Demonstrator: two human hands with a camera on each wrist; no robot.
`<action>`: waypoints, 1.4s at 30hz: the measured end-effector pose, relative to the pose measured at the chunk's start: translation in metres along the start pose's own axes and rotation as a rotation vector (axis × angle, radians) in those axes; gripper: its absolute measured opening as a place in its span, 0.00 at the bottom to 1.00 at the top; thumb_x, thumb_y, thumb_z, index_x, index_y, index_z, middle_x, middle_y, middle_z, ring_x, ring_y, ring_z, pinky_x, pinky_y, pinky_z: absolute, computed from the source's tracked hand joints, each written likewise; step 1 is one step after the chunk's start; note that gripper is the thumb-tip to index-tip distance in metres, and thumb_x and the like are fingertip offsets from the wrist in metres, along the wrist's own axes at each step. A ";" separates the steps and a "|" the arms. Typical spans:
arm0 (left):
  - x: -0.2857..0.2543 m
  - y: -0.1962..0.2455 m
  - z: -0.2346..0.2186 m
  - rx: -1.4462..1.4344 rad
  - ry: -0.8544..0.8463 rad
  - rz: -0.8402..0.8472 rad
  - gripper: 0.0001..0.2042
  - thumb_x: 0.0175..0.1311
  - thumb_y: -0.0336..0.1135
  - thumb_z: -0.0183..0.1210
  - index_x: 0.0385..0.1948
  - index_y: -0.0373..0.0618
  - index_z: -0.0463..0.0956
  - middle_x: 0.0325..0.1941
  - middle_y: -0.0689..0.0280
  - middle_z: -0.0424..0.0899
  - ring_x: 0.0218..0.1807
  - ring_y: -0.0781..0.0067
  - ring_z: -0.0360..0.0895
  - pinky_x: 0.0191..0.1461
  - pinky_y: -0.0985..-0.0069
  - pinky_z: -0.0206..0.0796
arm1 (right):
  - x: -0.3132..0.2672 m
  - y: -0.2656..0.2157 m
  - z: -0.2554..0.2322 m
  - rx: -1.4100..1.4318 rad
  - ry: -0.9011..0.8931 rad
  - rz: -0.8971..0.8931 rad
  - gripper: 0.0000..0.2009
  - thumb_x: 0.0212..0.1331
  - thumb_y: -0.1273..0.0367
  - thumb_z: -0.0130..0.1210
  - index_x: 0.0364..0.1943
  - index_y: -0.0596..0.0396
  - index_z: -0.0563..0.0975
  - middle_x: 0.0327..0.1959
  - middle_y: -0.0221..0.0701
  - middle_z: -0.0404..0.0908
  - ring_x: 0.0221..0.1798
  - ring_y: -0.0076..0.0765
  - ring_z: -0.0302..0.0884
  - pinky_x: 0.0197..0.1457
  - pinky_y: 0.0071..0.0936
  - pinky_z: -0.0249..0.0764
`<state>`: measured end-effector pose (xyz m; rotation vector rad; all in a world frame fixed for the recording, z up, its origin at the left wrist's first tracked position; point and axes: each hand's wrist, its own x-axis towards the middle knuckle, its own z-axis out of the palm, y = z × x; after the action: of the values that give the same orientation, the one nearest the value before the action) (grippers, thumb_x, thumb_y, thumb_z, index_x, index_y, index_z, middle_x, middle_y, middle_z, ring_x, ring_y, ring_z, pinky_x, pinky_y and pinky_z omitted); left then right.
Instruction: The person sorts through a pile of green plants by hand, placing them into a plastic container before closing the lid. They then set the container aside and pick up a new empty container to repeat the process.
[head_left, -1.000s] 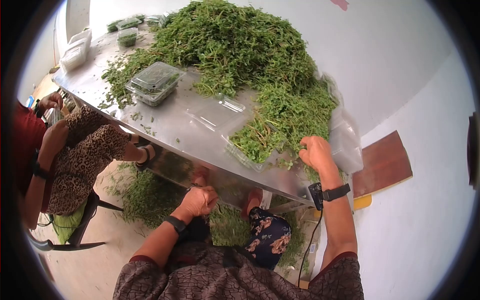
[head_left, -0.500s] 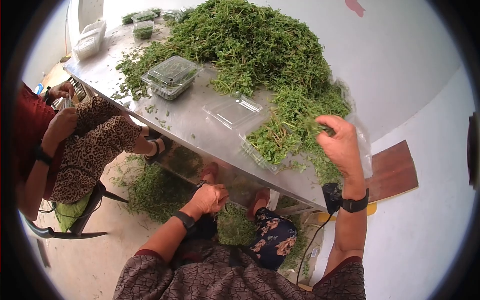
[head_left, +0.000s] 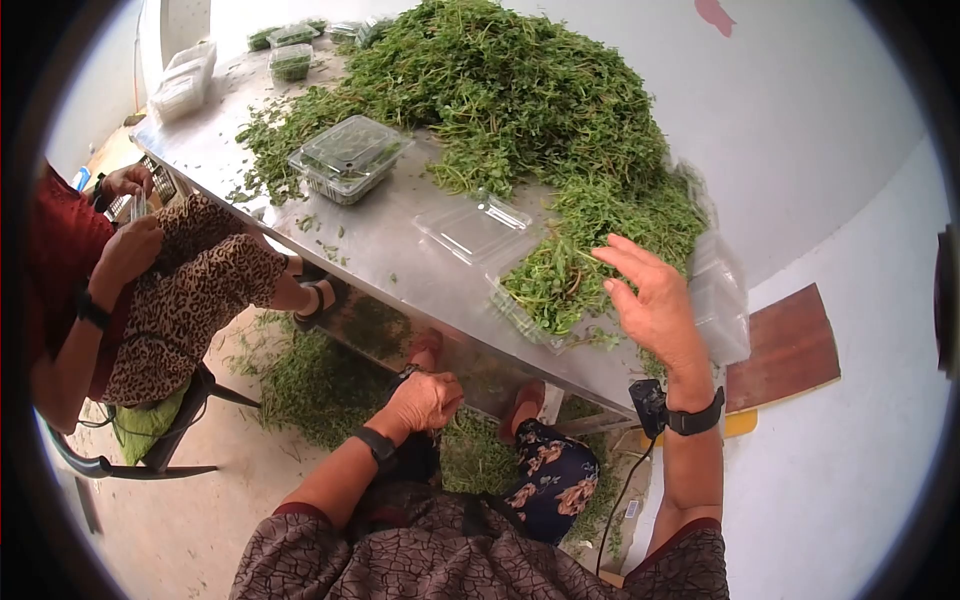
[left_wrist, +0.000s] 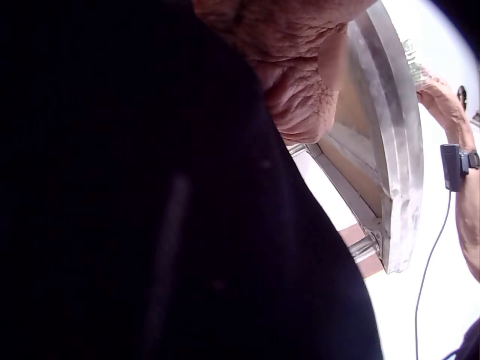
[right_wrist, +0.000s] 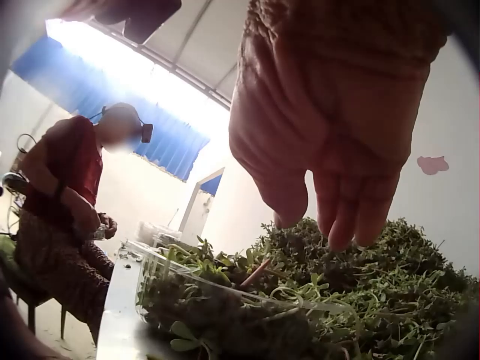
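Note:
My right hand (head_left: 655,305) is held over the right side of an uncovered clear container (head_left: 515,318) heaped with green sprigs (head_left: 550,285). Its fingers are extended and slightly apart, with nothing visible between them. In the right wrist view, this hand (right_wrist: 330,142) hangs above the greens (right_wrist: 352,292), fingertips downward. The container's clear lid (head_left: 475,228) lies folded back to the left on the metal table (head_left: 400,270). My left hand (head_left: 425,400) idles low in front of my body, its fingers loosely curled and partly hidden; the left wrist view shows only part of this hand (left_wrist: 300,82).
A large mound of greens (head_left: 500,90) covers the table's back. A closed filled box (head_left: 350,160) stands left of the lid. Stacked empty containers (head_left: 718,300) stand at the right, others (head_left: 185,85) far left. Another person (head_left: 110,260) sits at the left; cut greens (head_left: 320,380) lie on the floor.
My right hand has moved from the greens by the stacked containers to above the filled container. The sprigs it held half a second ago are gone from its fingers, which have opened.

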<state>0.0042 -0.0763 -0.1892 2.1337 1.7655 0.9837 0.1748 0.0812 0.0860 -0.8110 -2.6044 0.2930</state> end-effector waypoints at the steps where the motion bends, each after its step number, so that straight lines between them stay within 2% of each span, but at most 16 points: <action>1: 0.000 0.001 0.000 0.001 -0.001 0.006 0.05 0.52 0.35 0.57 0.22 0.46 0.75 0.27 0.64 0.76 0.29 0.57 0.77 0.34 0.63 0.70 | 0.000 0.002 0.004 -0.001 0.005 0.003 0.17 0.53 0.77 0.55 0.49 0.53 0.78 0.57 0.42 0.75 0.47 0.40 0.80 0.45 0.27 0.77; 3: 0.001 0.004 -0.001 0.018 -0.008 -0.015 0.05 0.52 0.36 0.57 0.23 0.46 0.76 0.27 0.64 0.77 0.29 0.57 0.78 0.34 0.63 0.70 | 0.000 0.007 0.013 -0.085 0.083 -0.179 0.19 0.53 0.76 0.54 0.52 0.52 0.76 0.56 0.41 0.75 0.49 0.43 0.79 0.47 0.28 0.77; 4: 0.001 0.004 0.000 0.019 -0.014 0.002 0.05 0.52 0.36 0.57 0.23 0.46 0.76 0.27 0.64 0.77 0.29 0.57 0.78 0.34 0.63 0.70 | 0.000 0.000 0.015 -0.051 0.028 -0.141 0.19 0.53 0.75 0.53 0.52 0.55 0.75 0.55 0.42 0.75 0.55 0.48 0.74 0.57 0.38 0.72; 5: 0.000 0.003 0.001 0.018 0.010 0.003 0.05 0.52 0.36 0.57 0.24 0.46 0.77 0.27 0.64 0.78 0.29 0.57 0.78 0.34 0.63 0.70 | 0.002 0.001 0.021 -0.060 0.044 -0.125 0.19 0.53 0.75 0.53 0.52 0.55 0.75 0.55 0.42 0.75 0.55 0.48 0.74 0.57 0.38 0.72; 7: 0.000 0.002 0.002 0.015 0.022 0.034 0.06 0.52 0.36 0.58 0.24 0.46 0.78 0.28 0.63 0.78 0.29 0.57 0.78 0.34 0.63 0.70 | 0.006 0.013 0.042 -0.090 0.003 -0.351 0.18 0.53 0.78 0.49 0.51 0.58 0.75 0.56 0.42 0.75 0.57 0.49 0.72 0.61 0.40 0.68; 12: 0.001 0.006 -0.003 0.044 -0.032 -0.033 0.05 0.51 0.35 0.59 0.25 0.46 0.78 0.30 0.62 0.80 0.30 0.56 0.78 0.34 0.64 0.72 | -0.002 0.003 0.057 -0.089 -0.097 -0.335 0.21 0.50 0.82 0.47 0.51 0.59 0.75 0.55 0.43 0.76 0.61 0.46 0.68 0.68 0.40 0.57; 16: -0.002 0.001 0.000 0.035 -0.013 -0.002 0.05 0.51 0.35 0.59 0.26 0.46 0.78 0.30 0.62 0.80 0.30 0.56 0.78 0.34 0.64 0.72 | 0.006 0.014 0.039 -0.067 -0.055 -0.412 0.19 0.50 0.81 0.49 0.50 0.59 0.76 0.54 0.41 0.76 0.55 0.45 0.73 0.63 0.39 0.65; 18: -0.006 0.008 -0.001 0.030 -0.007 -0.019 0.05 0.51 0.35 0.59 0.26 0.46 0.78 0.30 0.62 0.80 0.30 0.56 0.78 0.34 0.63 0.72 | 0.005 0.018 0.017 0.011 0.066 -0.369 0.17 0.51 0.80 0.51 0.47 0.57 0.77 0.51 0.39 0.78 0.48 0.44 0.78 0.55 0.38 0.72; 20: -0.007 0.012 -0.005 0.031 0.000 -0.036 0.05 0.51 0.35 0.59 0.26 0.46 0.78 0.30 0.61 0.80 0.30 0.56 0.78 0.34 0.63 0.72 | 0.006 0.023 -0.001 -0.036 0.114 -0.144 0.15 0.51 0.77 0.54 0.45 0.58 0.78 0.46 0.41 0.80 0.44 0.45 0.80 0.49 0.37 0.76; 22: -0.005 0.013 -0.007 0.028 -0.024 -0.071 0.05 0.51 0.35 0.59 0.26 0.46 0.78 0.30 0.61 0.80 0.30 0.55 0.78 0.34 0.63 0.72 | 0.011 0.043 -0.012 -0.048 0.078 0.231 0.15 0.52 0.71 0.59 0.45 0.60 0.78 0.42 0.43 0.82 0.45 0.47 0.80 0.52 0.38 0.74; 25: -0.003 0.013 -0.009 0.021 -0.019 -0.056 0.05 0.51 0.35 0.59 0.25 0.46 0.78 0.30 0.61 0.80 0.30 0.55 0.78 0.33 0.64 0.72 | 0.020 0.082 -0.004 -0.165 0.071 0.362 0.19 0.51 0.65 0.62 0.46 0.59 0.78 0.41 0.45 0.82 0.46 0.49 0.79 0.54 0.40 0.73; 32: 0.002 0.003 -0.003 -0.014 0.027 -0.023 0.06 0.51 0.35 0.59 0.23 0.44 0.77 0.29 0.62 0.80 0.29 0.55 0.78 0.33 0.64 0.72 | 0.046 0.105 0.017 -0.333 -0.024 0.424 0.18 0.47 0.59 0.66 0.34 0.60 0.78 0.35 0.45 0.81 0.43 0.51 0.78 0.49 0.41 0.71; 34: 0.002 0.001 0.000 -0.006 0.005 -0.023 0.05 0.51 0.35 0.59 0.23 0.44 0.77 0.29 0.62 0.80 0.28 0.55 0.78 0.33 0.64 0.72 | 0.049 0.110 0.025 -0.360 0.029 0.413 0.13 0.46 0.63 0.64 0.24 0.60 0.77 0.28 0.47 0.79 0.38 0.54 0.78 0.44 0.43 0.72; 38: 0.000 0.000 0.001 0.001 0.015 -0.010 0.05 0.51 0.34 0.59 0.23 0.44 0.77 0.29 0.62 0.80 0.28 0.56 0.78 0.33 0.64 0.72 | 0.049 0.131 0.031 -0.499 -0.034 0.363 0.06 0.44 0.70 0.59 0.21 0.59 0.78 0.24 0.50 0.77 0.35 0.57 0.77 0.39 0.43 0.73; 40: 0.000 -0.001 0.001 0.010 0.005 -0.011 0.05 0.50 0.34 0.58 0.23 0.44 0.77 0.29 0.62 0.80 0.29 0.56 0.79 0.34 0.64 0.72 | 0.040 0.134 0.028 -0.346 0.176 0.255 0.04 0.42 0.74 0.54 0.21 0.58 0.80 0.22 0.49 0.77 0.31 0.58 0.77 0.35 0.43 0.74; 42: 0.001 0.001 -0.002 0.007 0.009 -0.008 0.05 0.50 0.34 0.58 0.23 0.44 0.77 0.29 0.62 0.80 0.29 0.56 0.79 0.34 0.64 0.72 | 0.036 0.134 0.015 -0.342 0.181 0.242 0.05 0.43 0.73 0.54 0.24 0.57 0.81 0.24 0.48 0.77 0.32 0.58 0.77 0.35 0.43 0.74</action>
<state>0.0040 -0.0760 -0.1863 2.1274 1.7828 0.9882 0.2075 0.2097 0.0420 -1.2113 -2.4182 -0.1618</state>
